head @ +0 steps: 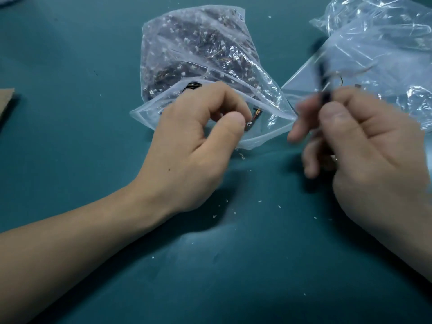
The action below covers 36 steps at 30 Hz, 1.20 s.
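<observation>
Two fingers of the left hand (194,146) pinched a small dark part (252,119) at the clear bag (198,50). The right hand (364,146), blurred, curled its fingers round a dark rod (323,87).

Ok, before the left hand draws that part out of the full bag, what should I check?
1. Left hand pinches the dark wired part: ok.
2. Mouth of the full bag open towards the person: ok.
3. Right hand grips its dark piece: ok, though blurred.
4. Wires of that piece free of tangles: cannot tell.
5. Second bag lies beside the right hand: ok.
6. Green cloth free of white scraps: not ok, they are scattered.
</observation>
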Tool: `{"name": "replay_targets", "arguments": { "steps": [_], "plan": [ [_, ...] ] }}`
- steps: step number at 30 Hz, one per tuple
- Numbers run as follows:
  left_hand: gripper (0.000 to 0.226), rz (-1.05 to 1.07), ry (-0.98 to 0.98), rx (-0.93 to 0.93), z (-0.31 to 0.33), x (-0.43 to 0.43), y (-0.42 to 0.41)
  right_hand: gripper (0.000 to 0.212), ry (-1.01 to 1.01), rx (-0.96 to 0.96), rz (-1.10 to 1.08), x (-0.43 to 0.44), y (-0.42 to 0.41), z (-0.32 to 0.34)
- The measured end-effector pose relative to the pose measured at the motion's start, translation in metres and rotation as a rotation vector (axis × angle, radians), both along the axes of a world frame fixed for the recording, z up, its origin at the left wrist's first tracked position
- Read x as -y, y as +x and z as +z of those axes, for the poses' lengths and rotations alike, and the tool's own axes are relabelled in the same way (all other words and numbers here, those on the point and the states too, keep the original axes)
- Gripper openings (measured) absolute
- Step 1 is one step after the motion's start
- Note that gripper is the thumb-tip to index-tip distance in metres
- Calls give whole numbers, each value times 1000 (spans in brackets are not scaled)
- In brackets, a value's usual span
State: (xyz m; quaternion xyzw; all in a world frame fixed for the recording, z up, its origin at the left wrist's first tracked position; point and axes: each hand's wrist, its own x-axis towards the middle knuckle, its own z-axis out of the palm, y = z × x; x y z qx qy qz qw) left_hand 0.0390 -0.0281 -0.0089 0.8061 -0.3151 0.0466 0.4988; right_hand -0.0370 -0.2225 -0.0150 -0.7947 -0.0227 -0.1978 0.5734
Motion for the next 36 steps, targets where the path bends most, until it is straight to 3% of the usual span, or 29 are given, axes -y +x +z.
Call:
{"name": "replay_targets", "arguments": {
  "steps": [2, 5, 8, 11, 16, 25, 32, 36],
  "plan": [
    [19, 105, 189, 54, -3, 2, -1, 28, 118, -33, -110, 4, 4, -2],
    [26, 120, 505, 132, -8, 4, -5, 32, 125, -67, -131, 8, 6, -4],
    [32, 112, 574, 163, -7, 4, -5, 19, 0, -14, -61, 1, 1, -3],
    [39, 115, 560, 165, -7, 4, -3, 19, -97, -5, 20, -2, -2, -3],
    [24, 79, 449, 163, -8, 3, 0, 18, -104, -23, 24, 1, -1, -2],
    [35, 91, 110, 126, -9, 1, 5, 16, -100, -61, 34, 1, 1, -4],
    [33, 27, -196, 199, -15, -1, 10, 8, -125, -99, 59, 0, -1, -2],
    [30, -77, -296, 216, -16, 2, 8, 22, -268, -144, 125, -4, -2, -1]
  ]
}}
